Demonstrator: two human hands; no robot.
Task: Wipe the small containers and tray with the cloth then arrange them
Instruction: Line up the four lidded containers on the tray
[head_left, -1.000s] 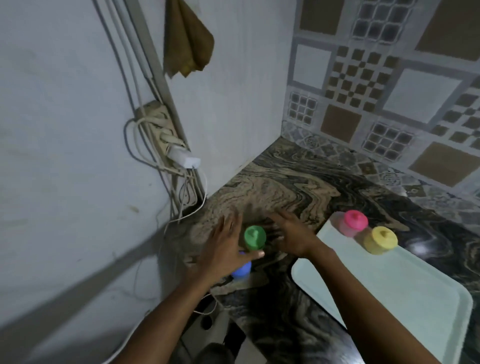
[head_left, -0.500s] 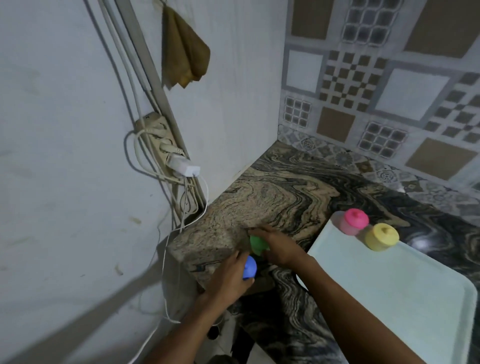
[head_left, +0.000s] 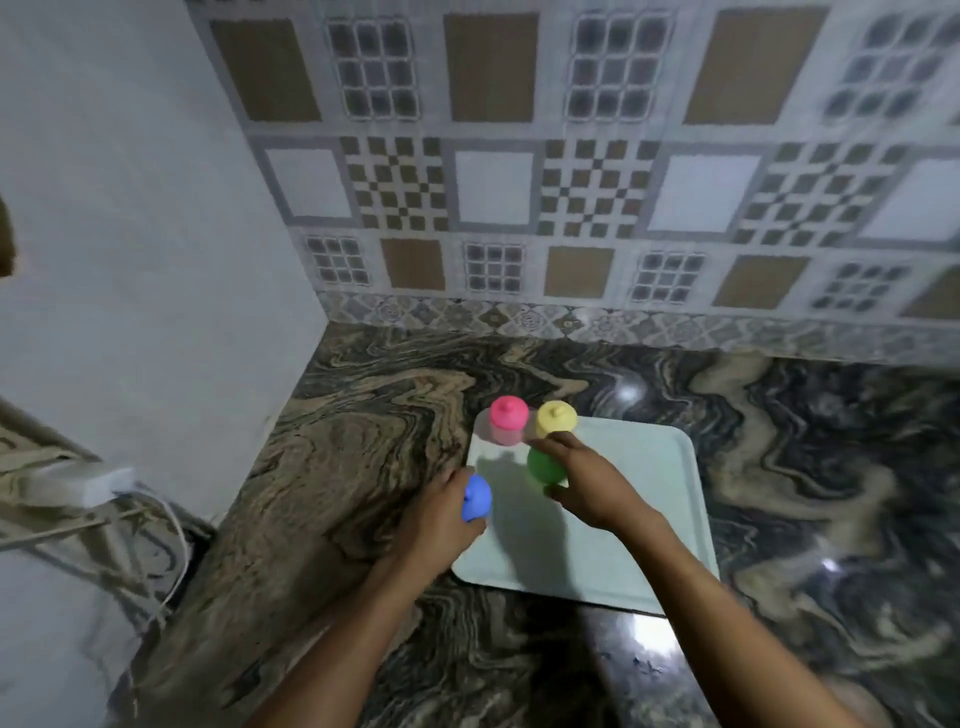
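A pale green tray (head_left: 644, 499) lies on the marbled counter. At its far left corner stand a pink-lidded container (head_left: 509, 420) and a yellow-lidded container (head_left: 556, 419), side by side. My left hand (head_left: 441, 514) grips a blue-lidded container (head_left: 477, 498) at the tray's left edge. My right hand (head_left: 582, 480) grips a green-lidded container (head_left: 544, 466) over the tray, just in front of the yellow one. The cloth is only a brown sliver (head_left: 5, 244) at the frame's left edge.
The marbled counter (head_left: 337, 467) runs to a tiled back wall (head_left: 571, 208) and a plain wall on the left. A white charger with cables (head_left: 88, 480) hangs off the counter's left end. The counter's front edge is near my forearms.
Both hands picked up the blue and green containers from the counter's left end and carried them right to the tray. The view swung right, so the hanging cloth and power strip mostly left the frame.
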